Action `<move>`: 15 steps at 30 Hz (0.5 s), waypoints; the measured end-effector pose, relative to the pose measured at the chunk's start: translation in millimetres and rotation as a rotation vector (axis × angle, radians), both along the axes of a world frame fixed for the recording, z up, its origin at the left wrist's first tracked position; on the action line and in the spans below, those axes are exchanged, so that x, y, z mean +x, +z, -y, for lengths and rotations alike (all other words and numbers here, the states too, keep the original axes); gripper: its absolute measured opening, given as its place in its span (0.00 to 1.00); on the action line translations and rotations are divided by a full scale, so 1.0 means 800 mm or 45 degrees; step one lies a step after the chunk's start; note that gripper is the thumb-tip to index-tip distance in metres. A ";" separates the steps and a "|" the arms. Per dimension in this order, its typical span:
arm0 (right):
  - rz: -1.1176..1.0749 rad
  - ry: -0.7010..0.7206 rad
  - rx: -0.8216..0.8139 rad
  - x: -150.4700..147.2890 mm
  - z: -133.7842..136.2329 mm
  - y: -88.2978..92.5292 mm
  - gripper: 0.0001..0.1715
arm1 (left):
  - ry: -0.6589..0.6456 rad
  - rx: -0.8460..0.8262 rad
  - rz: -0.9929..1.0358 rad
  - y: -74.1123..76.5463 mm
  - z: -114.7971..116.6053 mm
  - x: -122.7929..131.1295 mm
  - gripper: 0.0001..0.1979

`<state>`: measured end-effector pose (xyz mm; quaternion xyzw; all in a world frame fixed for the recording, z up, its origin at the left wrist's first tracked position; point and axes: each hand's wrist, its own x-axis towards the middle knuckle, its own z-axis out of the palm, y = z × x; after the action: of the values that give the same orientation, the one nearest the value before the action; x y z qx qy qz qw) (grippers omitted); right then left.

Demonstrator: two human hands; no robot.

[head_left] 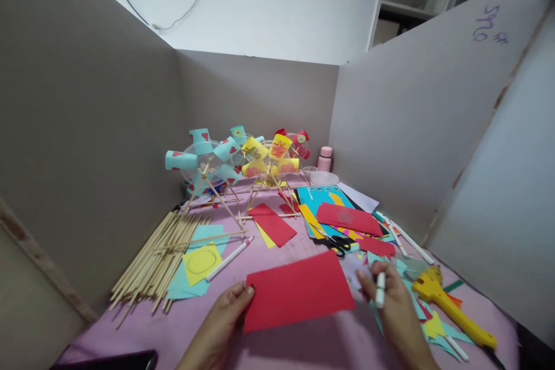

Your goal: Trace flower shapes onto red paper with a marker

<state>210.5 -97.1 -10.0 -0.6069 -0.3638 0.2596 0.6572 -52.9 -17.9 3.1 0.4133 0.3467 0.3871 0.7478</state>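
My left hand [223, 315] pinches the left edge of a red paper sheet [299, 292], raised a little over the pink table cover. In my right hand [396, 306] is a white marker [380, 291], gripped near the sheet's right edge and apart from it. Just beyond the sheet lie black-handled scissors [339, 243]. Past them is a red paper strip [349, 218] on a blue printed sheet [323, 195]. Another red strip [274, 224] rests on yellow paper in the middle.
Paper pinwheels, one blue [203, 156] and one yellow [269, 156], stand on stick frames at the back. Bamboo sticks [151, 260] lie left. On the right are a yellow glue gun [451, 303] and paper scraps. Grey panels [260, 87] enclose the table; a phone [113, 361] sits front left.
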 end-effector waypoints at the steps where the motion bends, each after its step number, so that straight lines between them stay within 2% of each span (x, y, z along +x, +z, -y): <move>1: -0.007 -0.089 0.040 0.010 0.003 0.008 0.21 | -0.023 0.015 -0.039 -0.003 0.005 0.001 0.18; 3: 0.000 -0.220 0.129 0.018 0.008 0.023 0.21 | -0.043 0.057 -0.117 -0.012 0.013 0.003 0.20; 4: 0.005 -0.186 0.145 0.015 0.009 0.029 0.21 | -0.044 0.085 -0.155 -0.016 0.016 0.003 0.21; 6: -0.016 0.026 0.120 -0.001 0.007 0.034 0.21 | -0.039 0.150 -0.230 -0.026 0.017 0.005 0.24; 8: -0.016 0.419 -0.005 -0.025 0.001 0.030 0.19 | -0.038 0.212 -0.301 -0.035 0.017 0.005 0.26; 10: -0.047 0.709 -0.147 -0.049 -0.006 0.019 0.18 | -0.040 0.266 -0.371 -0.042 0.017 0.004 0.25; 12: -0.068 0.822 -0.270 -0.066 -0.012 0.006 0.15 | -0.045 0.312 -0.427 -0.045 0.019 0.002 0.22; 15: 0.019 0.820 -0.388 -0.077 -0.016 -0.010 0.11 | -0.044 0.383 -0.521 -0.044 0.024 -0.001 0.18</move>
<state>148.7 -84.3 -17.9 -0.5540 -0.4984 0.5002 0.4409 -53.8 -37.1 -32.1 0.5954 0.4222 0.3299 0.5986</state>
